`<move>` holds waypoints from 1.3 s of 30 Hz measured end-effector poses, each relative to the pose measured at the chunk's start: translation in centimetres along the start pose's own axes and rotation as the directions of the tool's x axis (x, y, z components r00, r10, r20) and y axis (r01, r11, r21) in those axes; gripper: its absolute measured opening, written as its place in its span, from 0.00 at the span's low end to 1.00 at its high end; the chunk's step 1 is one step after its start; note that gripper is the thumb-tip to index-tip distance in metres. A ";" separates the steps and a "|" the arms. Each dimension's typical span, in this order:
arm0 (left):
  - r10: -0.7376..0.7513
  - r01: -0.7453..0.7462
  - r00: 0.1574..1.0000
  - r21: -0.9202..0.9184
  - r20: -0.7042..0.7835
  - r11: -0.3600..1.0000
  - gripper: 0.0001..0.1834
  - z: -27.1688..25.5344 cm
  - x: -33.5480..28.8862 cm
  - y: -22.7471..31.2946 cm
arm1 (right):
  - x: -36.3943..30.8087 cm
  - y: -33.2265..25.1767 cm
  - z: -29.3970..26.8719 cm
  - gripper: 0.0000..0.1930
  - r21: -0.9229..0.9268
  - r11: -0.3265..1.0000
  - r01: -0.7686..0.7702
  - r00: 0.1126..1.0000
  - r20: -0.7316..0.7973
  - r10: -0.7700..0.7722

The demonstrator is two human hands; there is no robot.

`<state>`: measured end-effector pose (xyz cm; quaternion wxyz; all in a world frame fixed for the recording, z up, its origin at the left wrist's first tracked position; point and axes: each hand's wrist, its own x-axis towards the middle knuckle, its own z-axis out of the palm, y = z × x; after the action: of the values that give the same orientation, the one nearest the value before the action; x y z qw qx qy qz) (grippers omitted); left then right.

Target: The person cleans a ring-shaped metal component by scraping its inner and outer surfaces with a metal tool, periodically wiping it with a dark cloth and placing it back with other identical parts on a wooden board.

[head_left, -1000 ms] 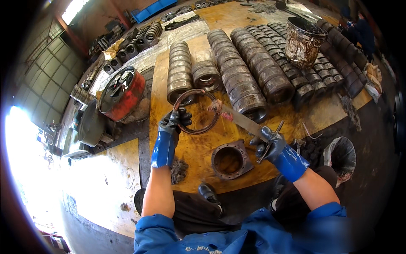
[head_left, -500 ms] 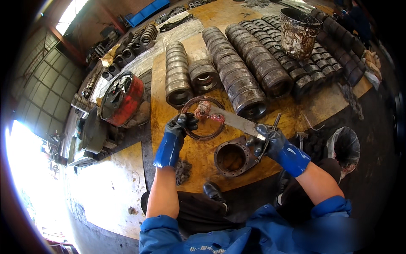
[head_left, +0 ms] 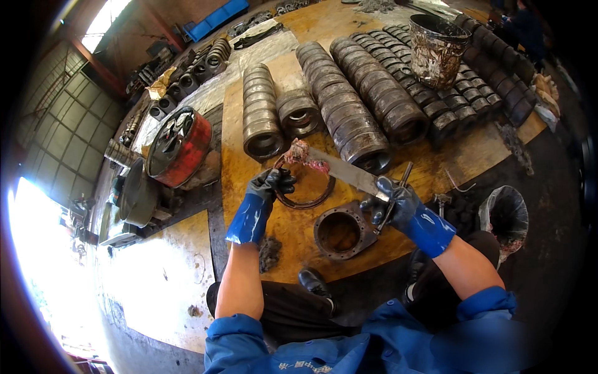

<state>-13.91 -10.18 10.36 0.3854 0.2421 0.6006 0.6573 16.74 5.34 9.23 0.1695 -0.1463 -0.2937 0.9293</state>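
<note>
Both my hands wear dark gloves with blue cuffs. My left hand [head_left: 269,181] is closed on the left rim of a thin, brownish metal ring [head_left: 308,205], which is tilted. In my right hand [head_left: 398,202] is a flat metal scraper blade [head_left: 352,174], reaching leftward over the ring. Clumps of reddish grease [head_left: 298,151] cling to its far end, by the ring's upper rim. A thin metal rod [head_left: 407,173] crosses at my right hand; whether I grip it too is unclear. Below the ring lies a round flanged housing [head_left: 367,235] with bolt holes.
Long rows of metal cylinders [head_left: 349,106] lie ahead. A smeared bucket [head_left: 439,53] stands among them at the right. A red drum [head_left: 193,149] is at the left, a bag-lined bin [head_left: 507,215] at the right. A hammer [head_left: 443,202] is near my right knee. Another person [head_left: 526,31] is far right.
The scraper's greasy end has shifted slightly up and left, to the ring's upper rim. The ring has tilted and sits a little lower. Both hands keep their hold.
</note>
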 end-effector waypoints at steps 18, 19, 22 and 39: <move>-0.027 0.021 0.998 -0.126 -0.050 0.992 0.13 -4.0 2.7 -3.7 | -26.8 -17.6 -11.5 0.23 -0.437 0.757 0.486 0.553 -0.517 -0.654; -0.034 0.024 0.998 -0.164 -0.059 0.986 0.14 -3.9 3.0 -3.9 | -29.2 -16.5 -15.3 0.21 -0.452 0.762 0.463 0.477 -0.598 -0.644; -0.083 0.077 0.996 -0.158 -0.033 0.984 0.17 -5.7 4.3 -4.4 | -35.3 -11.4 -24.1 0.19 -0.640 0.748 0.174 0.392 -0.652 -0.649; -0.098 0.100 0.993 0.042 -0.064 0.994 0.21 -4.2 3.7 -5.8 | -33.4 5.6 -31.8 0.21 -0.089 -0.317 -0.944 0.280 -0.723 -0.632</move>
<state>-18.08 -9.86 3.51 0.3932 0.2001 0.6382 0.6309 57.35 3.41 -13.29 -0.1880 -0.7384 -0.6477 -0.0028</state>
